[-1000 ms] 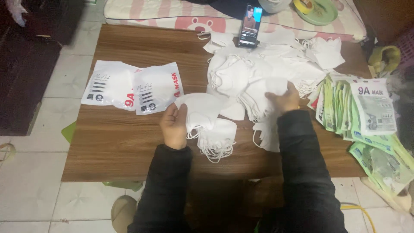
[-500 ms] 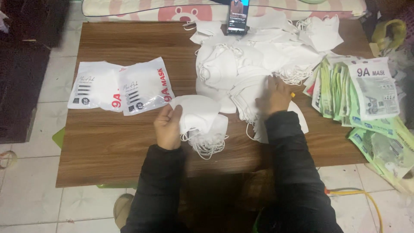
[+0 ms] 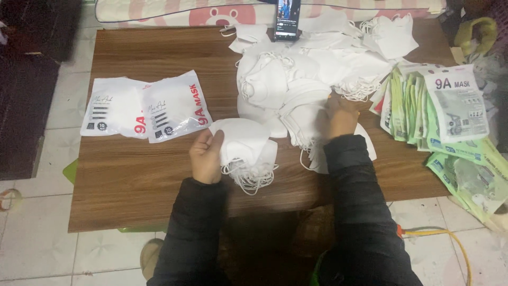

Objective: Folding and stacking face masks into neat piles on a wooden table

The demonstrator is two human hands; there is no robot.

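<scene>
Head view: left hand (image 3: 206, 156) grips stack of white masks (image 3: 244, 151) nr bench (image 3: 132, 180) front edge, kept squared; right hand (image 3: 341, 116) fingers curled into loose mask pile (image 3: 296, 79), grip unclear.

A home used for piecework: low wooden table (image 3: 132, 180) on tiled floor (image 3: 37, 243), patterned bedding (image 3: 174, 10) just behind

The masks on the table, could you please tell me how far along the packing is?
Done: two filled packs lie at the left. In hand: the left hand holds a small stack; the right hand reaches into the loose pile. Left: most of that pile, plus many empty pouches.
</scene>
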